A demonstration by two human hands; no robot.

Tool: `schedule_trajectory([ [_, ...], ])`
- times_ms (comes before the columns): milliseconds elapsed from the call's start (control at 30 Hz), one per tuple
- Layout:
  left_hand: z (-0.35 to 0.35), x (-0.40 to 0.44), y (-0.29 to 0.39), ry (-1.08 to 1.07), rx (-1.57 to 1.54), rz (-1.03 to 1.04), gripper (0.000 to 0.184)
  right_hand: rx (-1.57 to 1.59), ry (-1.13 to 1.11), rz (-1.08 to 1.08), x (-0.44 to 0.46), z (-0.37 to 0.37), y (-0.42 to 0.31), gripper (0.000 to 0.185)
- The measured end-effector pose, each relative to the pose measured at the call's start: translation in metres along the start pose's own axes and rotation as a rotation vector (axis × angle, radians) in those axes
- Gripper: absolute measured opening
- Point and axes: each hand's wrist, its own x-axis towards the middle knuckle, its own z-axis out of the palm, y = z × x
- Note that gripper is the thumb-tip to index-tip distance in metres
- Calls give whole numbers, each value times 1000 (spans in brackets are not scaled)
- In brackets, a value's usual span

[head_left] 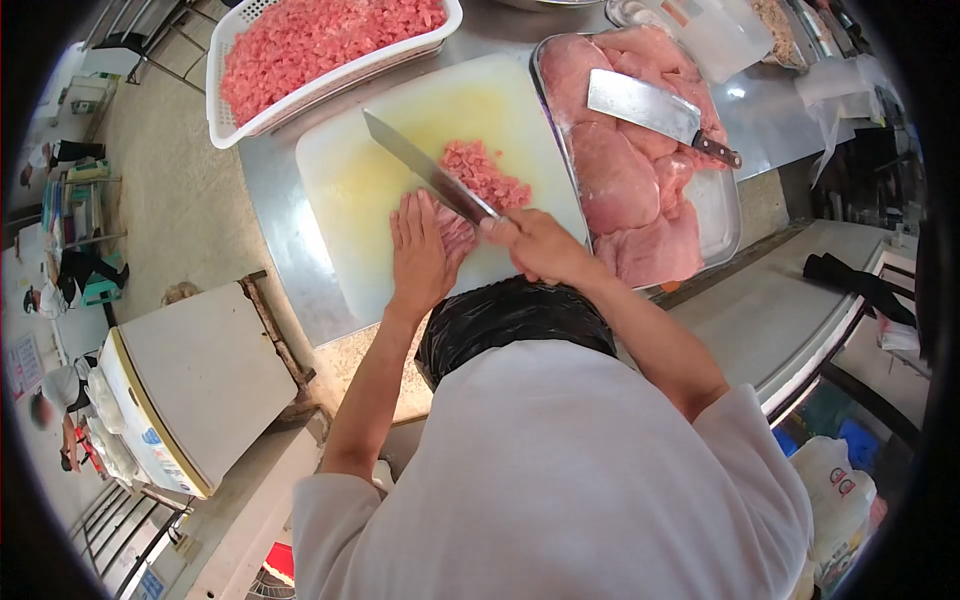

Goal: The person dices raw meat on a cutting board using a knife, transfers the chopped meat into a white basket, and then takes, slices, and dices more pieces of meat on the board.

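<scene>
The right hand [540, 245] was closed around the handle of the knife [420, 165], its blade slanting across the cutting board [345, 215] between the piece of meat [457, 235] and the diced meat [480, 172]. The left hand [420, 250] lay over that piece on the board, fingers extended and close together, pressing rather than gripping. Principal hazard, as judged: a cut to the left fingertips, which lay near the blade and appeared straight rather than curled. Probable cause: moist meat slipping under the palm, or the blade drifting sideways. Secondary hazard: the cleaver [645, 105], resting on the meat slabs [615, 180], could have slid if its handle were knocked.
</scene>
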Motion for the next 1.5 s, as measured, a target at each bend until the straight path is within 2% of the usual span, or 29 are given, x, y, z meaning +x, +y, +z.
schedule_trajectory([
  [133,18,16,3,93,57,-164,99,-98,83,35,-27,-3,-21,54],
  [167,20,19,7,124,51,-210,98,-131,97,-17,-34,-2,-15,55],
  [233,17,19,8,210,9,-175,83,-202,116,-139,-43,-4,-5,55],
  [367,1,39,-3,355,-144,-230,44,-181,66,-60,-72,-9,-12,55],
  [467,25,55,-10,417,3,-260,21,-231,53,-40,-71,-11,-15,53],
  [567,25,58,-6,416,-8,-248,19,-249,42,-75,-34,2,-13,52],
  [667,21,58,-6,394,3,-250,12,-218,-2,-16,8,10,-29,51],
  [733,20,53,-6,397,-4,-242,13,-211,-16,51,4,6,-38,51],
  [900,21,57,-7,417,-13,-237,15,-256,33,-34,-51,-4,-35,51],
  [1000,20,61,-5,386,-7,-259,17,-260,43,-148,-15,10,-16,51],
  [1133,15,61,-6,372,-8,-251,20,-169,-13,-103,25,19,-33,51],
  [1233,20,61,-8,377,-45,-244,20,-134,-43,33,-8,9,-57,51],
  [1367,19,58,-8,379,-68,-242,19,-82,-34,52,-57,13,-48,50],
  [1467,17,61,-2,399,-38,-242,18,-102,7,-187,-11,32,-12,49],
  [1500,18,57,-3,378,-45,-245,18,-70,18,-150,3,38,-19,50],
])
